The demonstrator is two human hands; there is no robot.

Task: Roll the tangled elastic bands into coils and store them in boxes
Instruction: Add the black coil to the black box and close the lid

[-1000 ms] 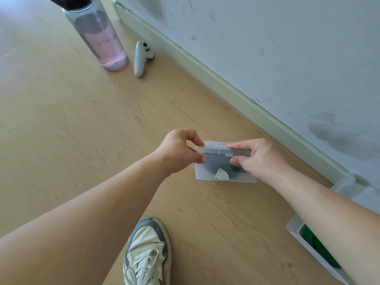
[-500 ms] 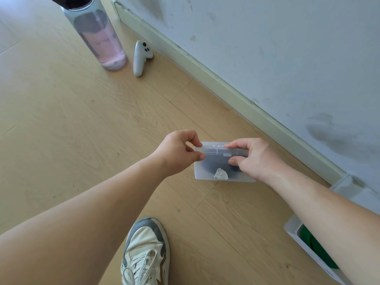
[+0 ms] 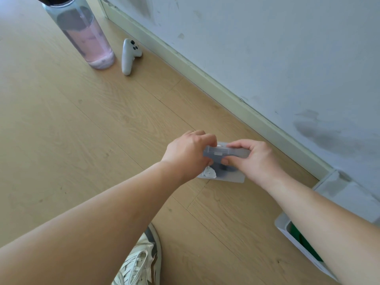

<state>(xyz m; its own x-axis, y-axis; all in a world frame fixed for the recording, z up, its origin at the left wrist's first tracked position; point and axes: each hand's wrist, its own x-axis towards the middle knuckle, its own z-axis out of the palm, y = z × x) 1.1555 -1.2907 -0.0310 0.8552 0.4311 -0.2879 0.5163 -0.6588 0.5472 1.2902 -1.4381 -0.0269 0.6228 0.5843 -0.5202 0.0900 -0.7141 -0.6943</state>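
From the head view, the only one we have, we see the box (image 3: 230,178) lying flat on the floor (image 3: 102,124), close to the baseboard (image 3: 226,93) along the wall. Its translucent lid (image 3: 226,152) is held just above it, tilted up on edge. Our left hand (image 3: 190,154) pinches the lid's left end with curled fingers, and our right hand (image 3: 256,159) is clamped on its right end, thumb under and fingers over. Inside the box lies a dark coil (image 3: 223,169), partly hidden by the lid, with a white crumpled lump (image 3: 209,173) at the box's near left corner; we cannot tell what the lump is. We judge the step in hand to be fitting the lid. To do it well we should keep both ends level, line the lid's long edge up with the box's far rim, and lower it evenly so that neither the coil nor the lump is caught under the edge. Then we press down at both ends until it seats, since the light box may slide on the smooth boards. By our count there is one box, one lid, one dark coil and one white lump. Farther off stand one water bottle (image 3: 86,38) and one white controller (image 3: 129,55) just beside it. We also see one shoe (image 3: 139,262) at the bottom edge and one white bin (image 3: 287,229) at the right with something green inside.
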